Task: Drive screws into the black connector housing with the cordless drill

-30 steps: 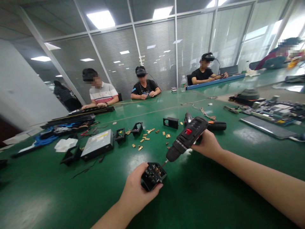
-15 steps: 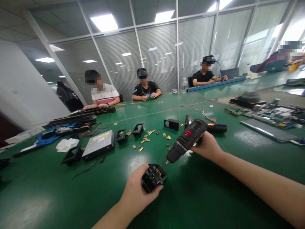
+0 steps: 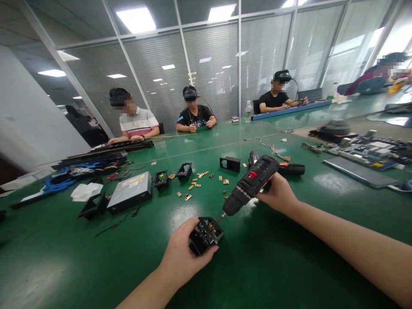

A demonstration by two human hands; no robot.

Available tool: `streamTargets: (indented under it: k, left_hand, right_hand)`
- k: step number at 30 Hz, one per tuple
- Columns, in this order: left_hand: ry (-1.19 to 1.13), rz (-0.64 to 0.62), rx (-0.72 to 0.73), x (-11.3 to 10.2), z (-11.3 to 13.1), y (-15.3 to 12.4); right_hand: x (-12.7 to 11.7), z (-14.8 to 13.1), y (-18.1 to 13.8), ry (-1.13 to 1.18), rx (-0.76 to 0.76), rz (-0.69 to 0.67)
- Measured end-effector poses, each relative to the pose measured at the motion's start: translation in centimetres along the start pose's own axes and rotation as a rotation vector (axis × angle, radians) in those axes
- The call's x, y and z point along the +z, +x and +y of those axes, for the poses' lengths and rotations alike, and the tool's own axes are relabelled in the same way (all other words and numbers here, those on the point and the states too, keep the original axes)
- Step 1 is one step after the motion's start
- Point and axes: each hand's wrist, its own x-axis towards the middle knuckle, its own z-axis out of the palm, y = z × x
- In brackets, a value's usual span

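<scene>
My left hand [image 3: 185, 246] is closed around a black plastic housing [image 3: 203, 237], tilted so that its inside with small brass parts faces right. In my right hand [image 3: 279, 192] is a black cordless drill [image 3: 255, 180] with a red switch, its handle gripped in my fingers. The drill's bit points down and left into the housing; whether the tip touches a screw is too small to tell. Beyond the hands lie several brass plates [image 3: 194, 185] and a few small screws. More black frames stand nearby, one black frame [image 3: 230, 164] behind the drill.
A silver disc drive [image 3: 130, 193] lies at left beside white tissue [image 3: 86, 192] and blue-handled tools [image 3: 58, 183]. A second power tool [image 3: 291, 169] lies behind my right hand. Circuit boards [image 3: 375, 148] and a flat dark panel [image 3: 357, 172] are at right. People sit across the green table.
The view has shifted slightly, so most things sit a little further left and higher. Both hands keep their hold, with the drill bit still in the housing.
</scene>
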Motion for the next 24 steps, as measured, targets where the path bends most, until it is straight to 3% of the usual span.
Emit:
streamTargets:
  k: [24]
  left_hand:
    - [0.060,-0.015,0.022,-0.03,-0.04,-0.05]
  right_hand:
    - [0.09,0.31,-0.10,-0.040,0.029,0.027]
